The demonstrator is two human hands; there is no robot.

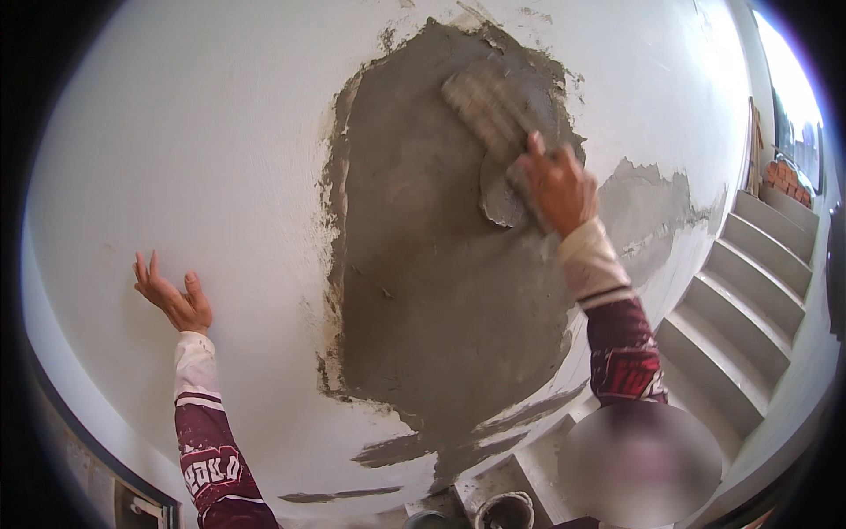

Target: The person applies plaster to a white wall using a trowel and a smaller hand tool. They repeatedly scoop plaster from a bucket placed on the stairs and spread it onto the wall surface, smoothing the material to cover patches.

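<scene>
My right hand [560, 185] grips a plastering trowel [492, 108], its flat blade against the upper right of a grey mortar patch [423, 212] on the white wall. Motion smears the blade a little. Beside the trowel, a thicker lump of wet mortar [502, 196] bulges from the patch. Well to the left, my left hand [174, 295] is raised at the bare white wall, fingers spread and holding nothing. Whether it touches the wall, I cannot tell.
Concrete stairs [736, 309] climb along the right side toward a window [789, 88] and stacked bricks [787, 182]. A bucket [504, 511] stands at the wall's foot, with a second round container [426, 521] beside it. A blurred oval [641, 465] hides some of the steps.
</scene>
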